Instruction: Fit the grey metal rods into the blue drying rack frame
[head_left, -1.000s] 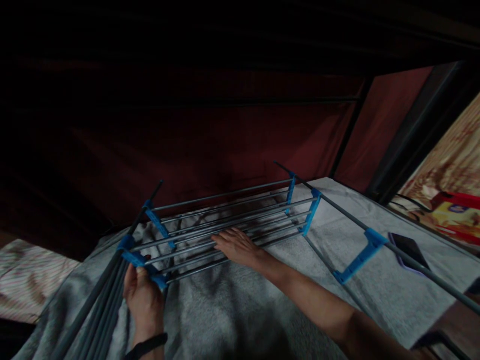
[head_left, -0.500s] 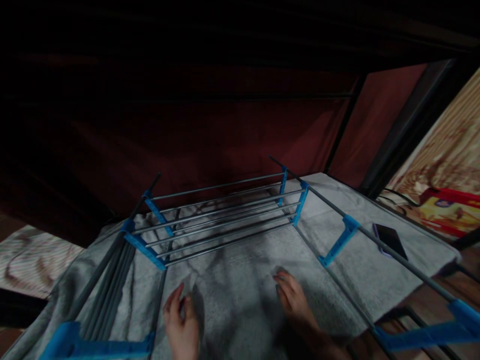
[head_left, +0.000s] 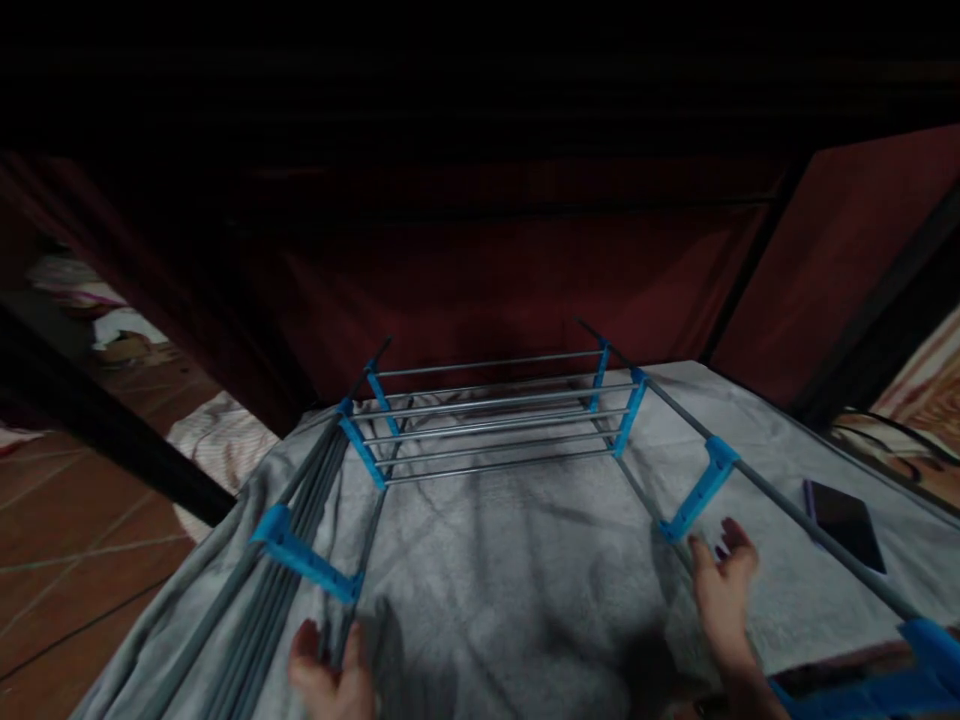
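Note:
A grey-barred drying rack with blue plastic joints (head_left: 491, 425) lies across a grey towel (head_left: 517, 570). My left hand (head_left: 330, 675) sits at the bottom edge, fingers curled around grey bars near the left blue crosspiece (head_left: 307, 560). My right hand (head_left: 721, 590) hovers just below the right blue bracket (head_left: 701, 490), fingers spread and apart, holding nothing.
A dark phone (head_left: 844, 520) lies on the towel at the right. A dark red fabric wall (head_left: 525, 270) stands behind the rack. Brown tiled floor (head_left: 67, 520) and a striped cloth (head_left: 217, 440) show at the left. Another blue joint (head_left: 926, 660) is at the lower right.
The view swung left. My left hand moved from the towel onto the left bars. My right hand lifted off the towel and moved right, toward the blue bracket.

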